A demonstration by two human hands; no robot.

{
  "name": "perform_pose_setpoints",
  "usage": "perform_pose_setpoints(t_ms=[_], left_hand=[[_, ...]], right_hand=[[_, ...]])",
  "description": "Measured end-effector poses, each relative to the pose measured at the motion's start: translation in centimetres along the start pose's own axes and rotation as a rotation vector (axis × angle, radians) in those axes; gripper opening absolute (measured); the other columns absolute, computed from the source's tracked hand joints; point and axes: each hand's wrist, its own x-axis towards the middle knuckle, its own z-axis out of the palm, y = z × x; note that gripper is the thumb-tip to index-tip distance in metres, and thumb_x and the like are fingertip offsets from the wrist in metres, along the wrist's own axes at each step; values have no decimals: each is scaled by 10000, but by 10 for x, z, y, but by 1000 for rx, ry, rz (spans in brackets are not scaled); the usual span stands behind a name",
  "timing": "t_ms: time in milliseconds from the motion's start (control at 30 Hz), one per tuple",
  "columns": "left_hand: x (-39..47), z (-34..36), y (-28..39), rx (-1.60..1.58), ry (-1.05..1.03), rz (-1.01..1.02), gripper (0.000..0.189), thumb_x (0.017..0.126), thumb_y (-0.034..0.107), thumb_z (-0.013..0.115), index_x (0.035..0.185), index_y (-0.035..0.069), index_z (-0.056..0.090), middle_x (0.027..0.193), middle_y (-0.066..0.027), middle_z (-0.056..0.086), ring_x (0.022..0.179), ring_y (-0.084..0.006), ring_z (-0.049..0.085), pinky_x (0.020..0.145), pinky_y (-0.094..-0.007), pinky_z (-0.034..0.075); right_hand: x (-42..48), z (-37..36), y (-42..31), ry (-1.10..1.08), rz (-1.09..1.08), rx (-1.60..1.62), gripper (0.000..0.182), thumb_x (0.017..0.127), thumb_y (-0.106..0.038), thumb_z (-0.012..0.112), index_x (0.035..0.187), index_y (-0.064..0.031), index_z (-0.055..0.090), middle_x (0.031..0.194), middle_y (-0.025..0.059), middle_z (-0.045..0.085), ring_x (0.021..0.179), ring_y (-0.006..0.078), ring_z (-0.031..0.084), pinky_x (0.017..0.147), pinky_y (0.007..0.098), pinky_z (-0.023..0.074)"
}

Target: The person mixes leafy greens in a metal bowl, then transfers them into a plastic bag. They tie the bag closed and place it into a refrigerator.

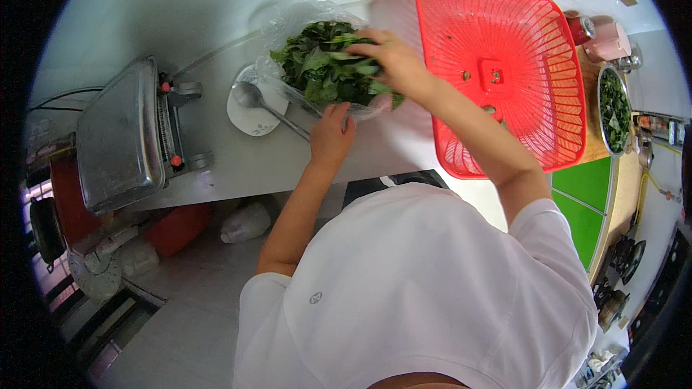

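A clear plastic bag (270,65) lies open on the counter, filled with green leaves (324,62). My right hand (392,59) grips some of the leaves at the bag's right side, its fingertips partly hidden among them. My left hand (332,132) is at the bag's near edge, seeming to pinch the plastic. Left of the bag, a white plate (254,119) carries a metal ladle (250,96), whose handle reaches toward my left hand. A large red plastic basket (503,27) stands to the right, with a few leaf scraps inside; my right forearm passes over it.
A metal appliance (121,135) with red knobs stands at the left on the counter (238,167). Beyond the basket at the right are a metal bowl of leaves (615,111), a pink mug (613,42) and a red can (580,29). A wall runs along the back.
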Motion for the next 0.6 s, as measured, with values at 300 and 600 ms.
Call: perform_pose_setpoints(t_ms=[300,600], left_hand=[[-19,-3,-43,30,-96,365,202,775,36,529,969,33,584,939,-128,561,831,-341,557,704,-418,458],[-15,-53,-1,-22,56,577,202,740,-12,568,934,32,606,913,-98,575,808,-295,563,693,-377,455]], right_hand=[[40,168,20,-421,112,-400,778,761,-184,610,1400,-349,197,1488,43,113,1286,358,278,1061,537,142],[66,116,-18,-597,223,-212,872,725,-335,695,1394,-437,145,1492,52,113,1343,416,71,1002,655,121]])
